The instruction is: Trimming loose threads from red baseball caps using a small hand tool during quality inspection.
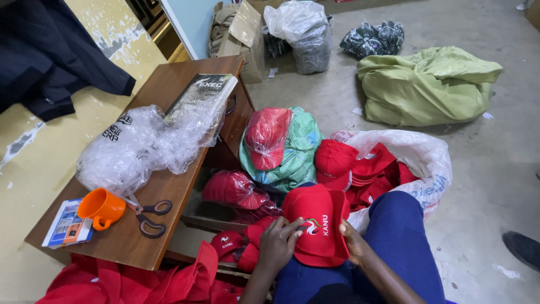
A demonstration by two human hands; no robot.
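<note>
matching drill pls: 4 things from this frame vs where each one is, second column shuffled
Things:
1. red cap
2. orange cup
3. scissors
4. green sack

Places:
A. on the concrete floor, far side
B. on the wooden table, right of the cup
C. on the lap, between left hand and right hand
D. near end of the table, beside a printed card

Pairs: 1-C, 2-D, 3-B, 4-A

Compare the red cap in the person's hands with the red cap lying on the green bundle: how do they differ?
The held cap is bare; the cap on the green bundle is wrapped in clear plastic. The held cap rests on the person's lap between the left hand and right hand; the wrapped cap lies untouched on the bundle. The held cap shows a front emblem; none shows on the wrapped one. Both are red peaked caps.
</note>
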